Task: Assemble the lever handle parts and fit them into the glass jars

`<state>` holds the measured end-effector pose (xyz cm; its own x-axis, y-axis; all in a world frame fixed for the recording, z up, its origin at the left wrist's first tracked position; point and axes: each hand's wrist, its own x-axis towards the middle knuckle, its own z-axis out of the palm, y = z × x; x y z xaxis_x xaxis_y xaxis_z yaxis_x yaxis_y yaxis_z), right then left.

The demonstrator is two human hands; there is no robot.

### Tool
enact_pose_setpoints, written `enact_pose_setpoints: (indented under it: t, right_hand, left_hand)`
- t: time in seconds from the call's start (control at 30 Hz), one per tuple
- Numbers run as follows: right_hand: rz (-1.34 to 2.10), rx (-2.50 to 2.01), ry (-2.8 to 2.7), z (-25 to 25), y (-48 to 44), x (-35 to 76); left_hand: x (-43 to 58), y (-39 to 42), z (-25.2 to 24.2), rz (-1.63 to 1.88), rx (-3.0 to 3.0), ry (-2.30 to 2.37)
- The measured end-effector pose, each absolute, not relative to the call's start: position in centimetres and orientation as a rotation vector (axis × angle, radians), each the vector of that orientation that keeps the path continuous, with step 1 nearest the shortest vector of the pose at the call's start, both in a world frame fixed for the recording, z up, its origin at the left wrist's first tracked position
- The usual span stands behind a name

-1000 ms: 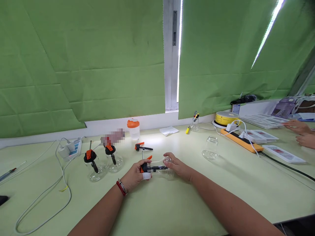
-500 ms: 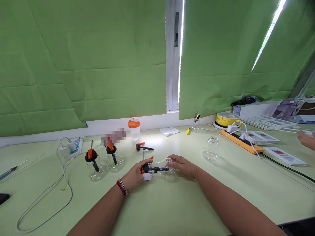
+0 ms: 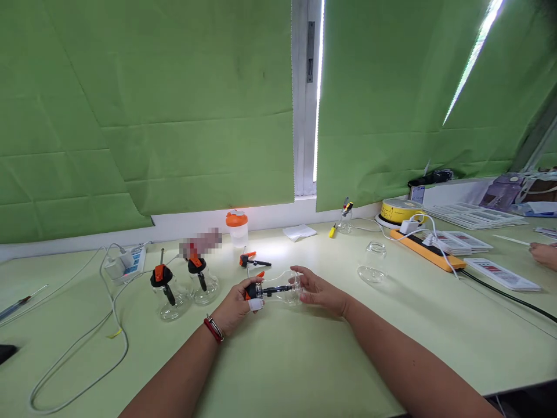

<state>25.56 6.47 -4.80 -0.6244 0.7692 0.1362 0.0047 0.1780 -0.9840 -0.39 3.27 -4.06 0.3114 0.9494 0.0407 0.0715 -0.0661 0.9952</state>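
Note:
My left hand, with white tape on the thumb, is closed around the black-and-orange top of a clear glass jar. The jar lies on its side above the table, and a black rod runs inside it from the top. Curled around the jar's wide base are the fingers of my right hand. To the left stand two similar glass jars, a nearer one and another, both with black-and-orange tops. A loose black-and-orange top lies just beyond my hands. An open glass jar stands to the right.
An orange-lidded cup and a white paper are by the wall. White cables loop at left. At right are an orange power strip, a yellow tin, white panels and another person's hand.
Both hands have shifted slightly left and up with the jar. My right hand's fingers have moved to the end of the jar's base. The other person's hand has moved slightly.

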Motion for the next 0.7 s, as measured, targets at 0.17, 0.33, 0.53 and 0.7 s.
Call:
enact_pose_setpoints:
  t: [0.17,0.33,0.53,0.7]
  right_hand:
    - [1.479,-0.750,-1.808,-5.4,6.7,25.8]
    - [1.454,-0.834,-1.785,-5.2,6.3,25.1]
    - [1.457,-0.954,-1.690,-5.0,6.0,24.4]
    - [1.535,-0.897,-1.736,-4.4,5.9,24.9]
  left_hand:
    - [-0.6,3.0,-3.6,0.941,1.470,1.013]
    - [-0.3,2.7,-3.2,0.906,1.475,1.020]
    - [0.1,2.7,-3.4,0.892,1.461,1.003]
    - [-0.3,3.0,-3.7,0.925,1.458,1.006]
